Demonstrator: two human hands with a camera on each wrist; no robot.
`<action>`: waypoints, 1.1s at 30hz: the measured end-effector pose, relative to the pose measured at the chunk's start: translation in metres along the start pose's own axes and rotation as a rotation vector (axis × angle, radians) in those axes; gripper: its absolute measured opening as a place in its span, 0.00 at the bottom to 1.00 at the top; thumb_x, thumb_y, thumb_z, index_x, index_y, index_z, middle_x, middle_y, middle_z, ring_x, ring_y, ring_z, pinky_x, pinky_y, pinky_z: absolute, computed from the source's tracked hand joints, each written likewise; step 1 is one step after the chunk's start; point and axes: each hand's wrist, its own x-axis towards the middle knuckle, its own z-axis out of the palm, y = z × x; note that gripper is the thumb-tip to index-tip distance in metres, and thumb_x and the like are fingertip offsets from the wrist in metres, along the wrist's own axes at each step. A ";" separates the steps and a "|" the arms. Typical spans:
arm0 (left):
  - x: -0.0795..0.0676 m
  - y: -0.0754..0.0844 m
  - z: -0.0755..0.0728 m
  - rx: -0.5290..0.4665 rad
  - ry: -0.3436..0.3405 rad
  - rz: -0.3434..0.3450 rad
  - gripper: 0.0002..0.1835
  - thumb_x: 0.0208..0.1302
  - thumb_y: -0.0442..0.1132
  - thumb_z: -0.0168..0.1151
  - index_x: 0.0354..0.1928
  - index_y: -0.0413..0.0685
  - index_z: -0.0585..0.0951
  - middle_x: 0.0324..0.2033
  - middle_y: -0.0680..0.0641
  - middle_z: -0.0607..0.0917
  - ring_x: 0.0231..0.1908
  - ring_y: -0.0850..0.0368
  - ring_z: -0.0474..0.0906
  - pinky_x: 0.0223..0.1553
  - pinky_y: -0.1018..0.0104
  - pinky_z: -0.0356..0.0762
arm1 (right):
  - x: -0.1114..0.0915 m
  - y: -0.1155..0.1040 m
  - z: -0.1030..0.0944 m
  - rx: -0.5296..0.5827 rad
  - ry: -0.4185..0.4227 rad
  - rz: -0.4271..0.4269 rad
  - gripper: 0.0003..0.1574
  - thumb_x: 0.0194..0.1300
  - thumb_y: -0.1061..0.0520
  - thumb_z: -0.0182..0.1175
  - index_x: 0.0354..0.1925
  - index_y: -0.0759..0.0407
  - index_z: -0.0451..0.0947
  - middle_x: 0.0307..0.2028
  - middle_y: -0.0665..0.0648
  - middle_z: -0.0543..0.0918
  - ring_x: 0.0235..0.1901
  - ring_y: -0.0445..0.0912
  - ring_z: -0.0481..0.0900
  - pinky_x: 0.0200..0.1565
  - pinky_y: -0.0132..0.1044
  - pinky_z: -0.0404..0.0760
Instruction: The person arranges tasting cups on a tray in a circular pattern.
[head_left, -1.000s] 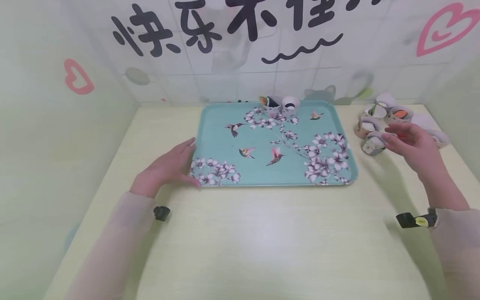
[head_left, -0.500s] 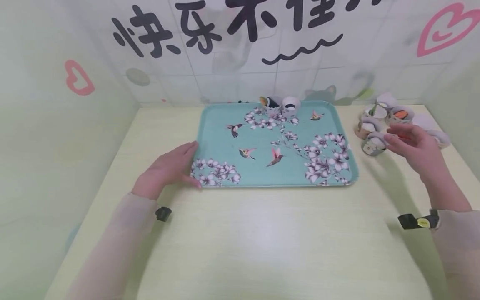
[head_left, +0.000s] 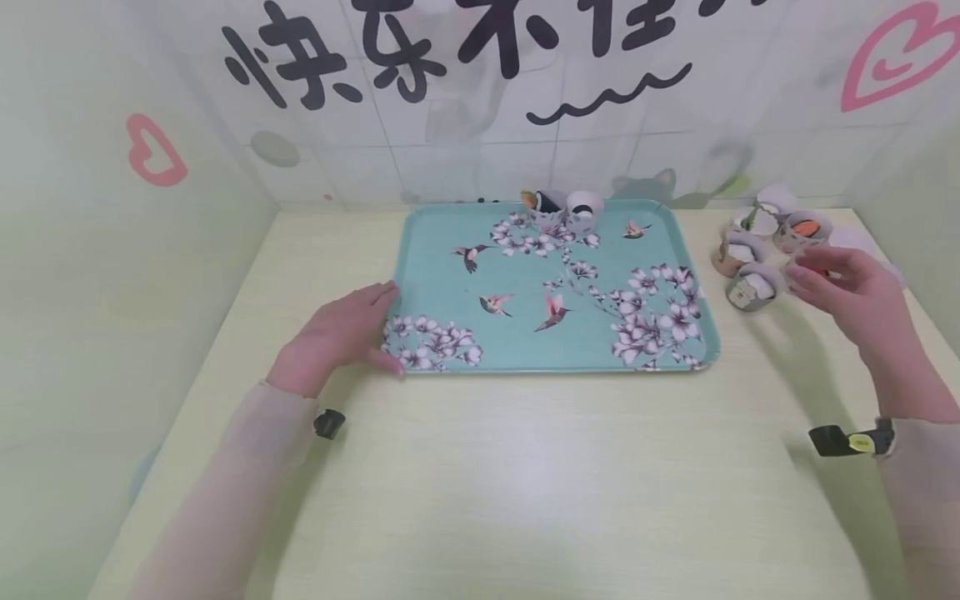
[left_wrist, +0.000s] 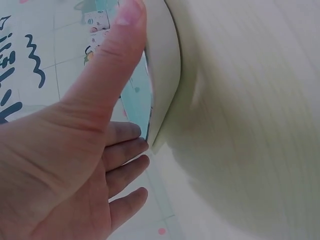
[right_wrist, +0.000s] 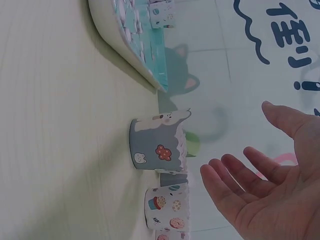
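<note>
My left hand (head_left: 341, 333) lies along the left edge of a teal tray (head_left: 435, 275) printed with birds and blossoms. Its thumb and fingers are spread at the tray's corner; in the left wrist view the fingertips meet the rim. At the right, my right hand (head_left: 858, 292) hovers with loosely bent fingers over a group of paper baking cups, holding none. A grey cup (right_wrist: 155, 145) and a white cup with cake and doughnut prints (right_wrist: 170, 205) stand below that hand in the right wrist view. Part of the group is hidden behind the hand.
Two small filled cups, one with dark and orange contents (head_left: 546, 218) and a white one (head_left: 583, 221), stand at the tray's back rim. A wall with black lettering (head_left: 401, 50) rises behind the table (head_left: 525, 467). Another cup (head_left: 804, 229) holds something orange.
My right hand has shifted slightly to the right over the cups, showing more of the grey cup. The left hand stays at the tray's edge, and the tray has not moved.
</note>
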 end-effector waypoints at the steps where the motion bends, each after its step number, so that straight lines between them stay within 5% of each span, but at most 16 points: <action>1: 0.000 0.000 0.000 0.002 -0.001 -0.001 0.70 0.41 0.68 0.75 0.77 0.35 0.50 0.78 0.34 0.51 0.76 0.35 0.50 0.74 0.42 0.59 | 0.000 0.001 -0.001 -0.005 0.003 0.006 0.16 0.67 0.63 0.63 0.49 0.47 0.75 0.40 0.36 0.82 0.36 0.25 0.83 0.37 0.16 0.82; 18: -0.002 0.004 -0.003 -0.018 -0.020 -0.019 0.69 0.43 0.67 0.74 0.78 0.36 0.49 0.78 0.36 0.49 0.77 0.36 0.48 0.75 0.42 0.57 | 0.008 0.013 -0.009 -0.259 -0.045 0.080 0.16 0.70 0.57 0.61 0.44 0.32 0.74 0.35 0.24 0.78 0.33 0.21 0.79 0.35 0.13 0.79; 29: -0.006 0.002 0.000 -0.046 -0.013 -0.004 0.67 0.46 0.65 0.74 0.78 0.37 0.49 0.79 0.37 0.47 0.77 0.34 0.49 0.74 0.40 0.59 | 0.017 0.026 -0.008 -0.344 -0.109 0.063 0.22 0.70 0.57 0.61 0.49 0.29 0.66 0.41 0.24 0.72 0.39 0.16 0.70 0.38 0.08 0.71; 33: -0.006 0.001 0.000 -0.022 -0.006 0.005 0.66 0.46 0.66 0.73 0.78 0.37 0.50 0.79 0.37 0.47 0.76 0.34 0.50 0.74 0.39 0.57 | 0.021 0.029 -0.007 -0.415 -0.120 0.091 0.22 0.69 0.53 0.63 0.56 0.39 0.66 0.42 0.25 0.69 0.38 0.15 0.68 0.39 0.08 0.71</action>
